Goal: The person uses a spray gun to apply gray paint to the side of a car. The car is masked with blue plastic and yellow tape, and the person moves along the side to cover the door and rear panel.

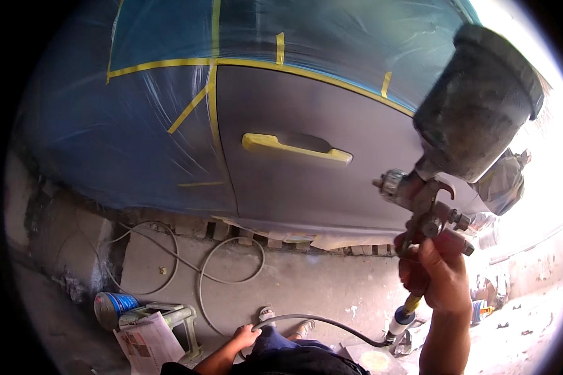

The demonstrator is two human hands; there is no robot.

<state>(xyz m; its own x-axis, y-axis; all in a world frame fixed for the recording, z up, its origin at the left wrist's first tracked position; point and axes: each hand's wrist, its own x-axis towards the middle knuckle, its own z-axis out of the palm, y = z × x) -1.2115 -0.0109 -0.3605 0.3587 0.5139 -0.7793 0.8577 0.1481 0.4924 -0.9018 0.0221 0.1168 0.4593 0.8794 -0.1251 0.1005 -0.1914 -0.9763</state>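
Observation:
My right hand (441, 281) grips the handle of a spray gun (419, 203) raised at the right, with a large dark paint cup (475, 100) on top and a hose fitting (401, 319) below. Down at my waist, my left hand (247, 334) is closed on the air hose (319, 325), which runs up to the gun's fitting. In front of me stands a car door (294, 194) in matte grey-purple, its handle (294, 147) covered with yellow tape. Plastic sheeting (125, 137) with yellow tape strips covers the panels around the door.
Loops of hose (231, 275) lie on the concrete floor (331, 281). At the lower left, a plastic step stool (181, 312) bears paper sheets (144, 344), with a blue-labelled can (116, 309) beside it. A dark plastic-wrapped side mirror (507, 181) sticks out behind the gun. My feet show below.

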